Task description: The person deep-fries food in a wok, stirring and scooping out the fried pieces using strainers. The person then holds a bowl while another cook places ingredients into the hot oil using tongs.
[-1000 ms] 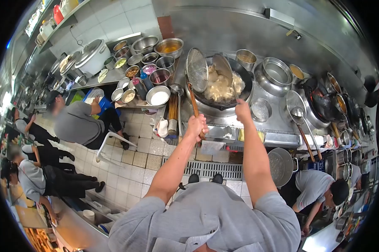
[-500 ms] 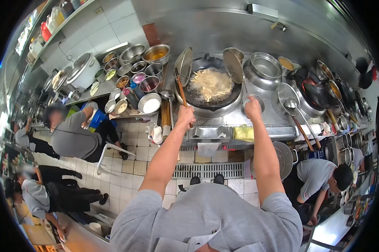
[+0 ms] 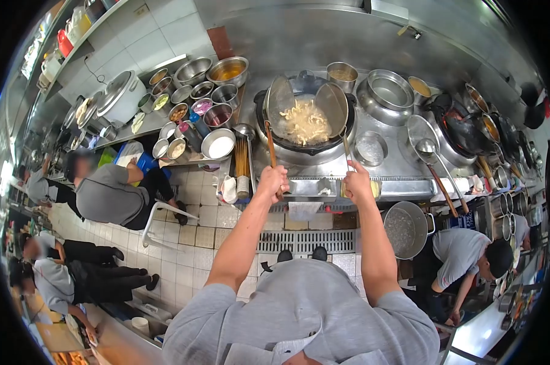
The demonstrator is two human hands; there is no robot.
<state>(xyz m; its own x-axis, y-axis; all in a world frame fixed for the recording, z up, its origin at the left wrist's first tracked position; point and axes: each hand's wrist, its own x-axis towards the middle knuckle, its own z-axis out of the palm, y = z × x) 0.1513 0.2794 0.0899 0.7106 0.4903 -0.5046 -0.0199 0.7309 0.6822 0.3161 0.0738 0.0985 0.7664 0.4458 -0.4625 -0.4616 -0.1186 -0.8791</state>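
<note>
My left hand (image 3: 273, 182) is closed around the wooden handle of a round mesh strainer (image 3: 280, 97), which stands tilted on the left side of the wok (image 3: 260, 117). A second mesh strainer (image 3: 334, 109) leans in from the right, its thin handle gripped by my closed right hand (image 3: 357, 182). Between the two strainers, pale strips of food (image 3: 304, 121) bubble in hot oil. The strainers' lower edges reach into the wok around the food; the oil and foam hide exactly how deep.
Seasoning bowls (image 3: 217, 146) and metal containers crowd the left counter, beside a ladle (image 3: 244, 131). To the right are a metal bowl (image 3: 371, 148), another strainer (image 3: 420, 132) and a second wok (image 3: 463, 131). A large pot (image 3: 402, 230) stands low at right. Co-workers sit and stand on both sides.
Both strainers have moved inward and lower, closing around the food. My right hand has come left and back toward me; my left hand has shifted slightly back. Foam over the food has lessened.
</note>
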